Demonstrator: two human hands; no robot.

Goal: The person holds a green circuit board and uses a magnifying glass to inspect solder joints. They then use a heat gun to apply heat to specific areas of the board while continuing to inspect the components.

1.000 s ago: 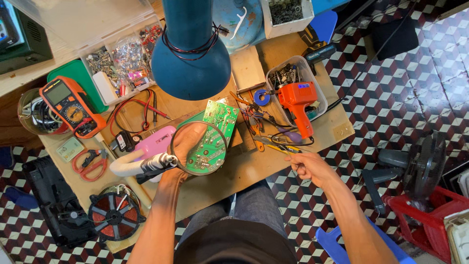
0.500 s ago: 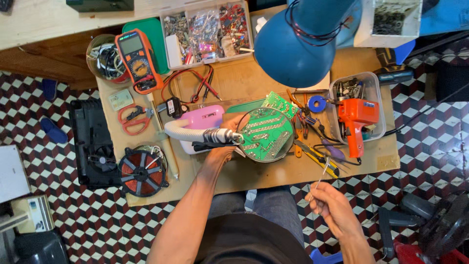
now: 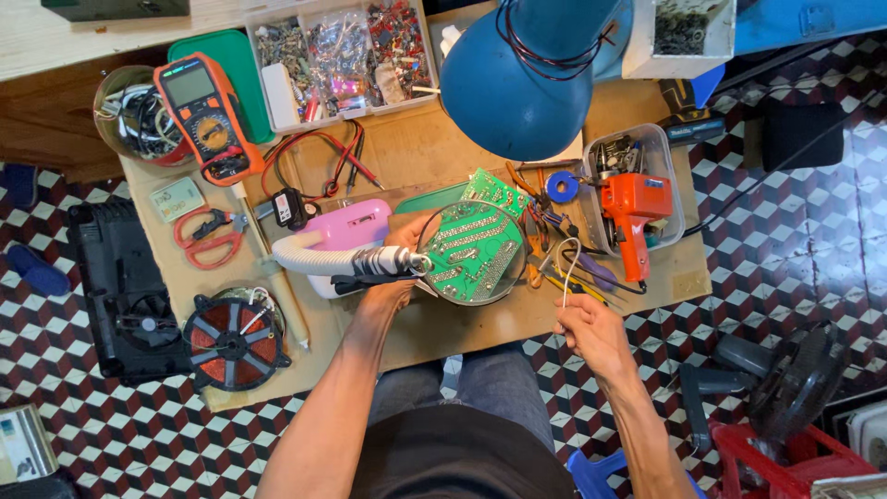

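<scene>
- The green circuit board [image 3: 471, 249] lay at the middle of the cardboard-covered bench, seen through a round magnifier lens on a ribbed white gooseneck [image 3: 309, 259]; I saw the left hand [image 3: 397, 268] reach in under the lens, though I could not tell whether its fingers gripped the board or only touched it;
- my right hand [image 3: 591, 334] hovered near the bench's front edge, fingers pinched together on a thin pale wire [image 3: 565, 273] that curved up toward the board;
- a clear compartmented box [image 3: 342, 60] at the back held sorted small components, grey, pink and red;
- a clear plastic tub [image 3: 637, 185] on the right held metal oddments and an orange pistol-shaped tool [image 3: 633, 217];
- a round transparent bowl [image 3: 134, 120] on the left held coiled wires, an orange multimeter [image 3: 203, 115] lying across it;
- a glossy blue lamp shade [image 3: 517, 79] hung over the back.
</scene>
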